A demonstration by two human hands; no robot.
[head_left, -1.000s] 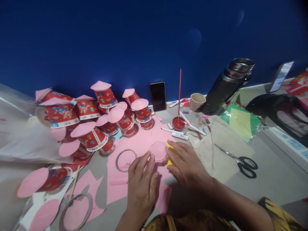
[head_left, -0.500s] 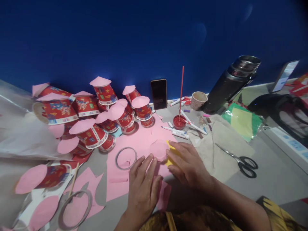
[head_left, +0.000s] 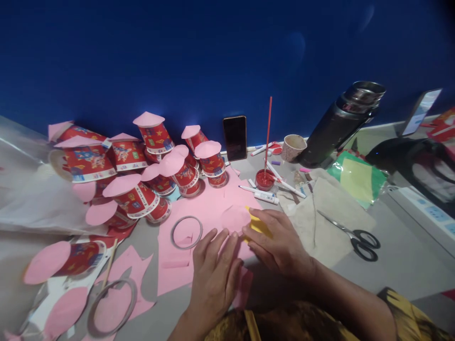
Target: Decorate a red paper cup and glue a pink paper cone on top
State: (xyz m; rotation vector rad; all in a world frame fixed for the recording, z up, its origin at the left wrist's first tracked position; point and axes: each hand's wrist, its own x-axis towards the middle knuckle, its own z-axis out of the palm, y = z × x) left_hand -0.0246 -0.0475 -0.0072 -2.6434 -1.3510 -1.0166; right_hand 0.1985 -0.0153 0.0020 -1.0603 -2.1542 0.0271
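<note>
A round pink paper disc (head_left: 233, 219) lies on a larger pink sheet (head_left: 209, 208) before me. My left hand (head_left: 215, 272) rests at the disc's lower edge, its fingers stretched out and fingertips touching or close to it. On the disc's right side is my right hand (head_left: 280, 244), fingers extended, the index fingertip against the rim. Beneath those right fingers shows a yellow piece (head_left: 259, 221), partly hidden. A grey tape ring (head_left: 172, 237) lies on the pink sheet left of my hands.
Several red paper cups (head_left: 88, 161) with pink cone tops stand at left. A larger ring (head_left: 132, 308) lies at front left. Scissors (head_left: 364, 241), markers (head_left: 266, 197), a small red pot (head_left: 261, 182) with a stick, a phone (head_left: 235, 137) and a black flask (head_left: 330, 130) are behind and right.
My right index finger has shifted slightly inward and down along the disc's rim. The disc appears a little flatter or turned slightly. My left fingers have moved slightly to the right.
</note>
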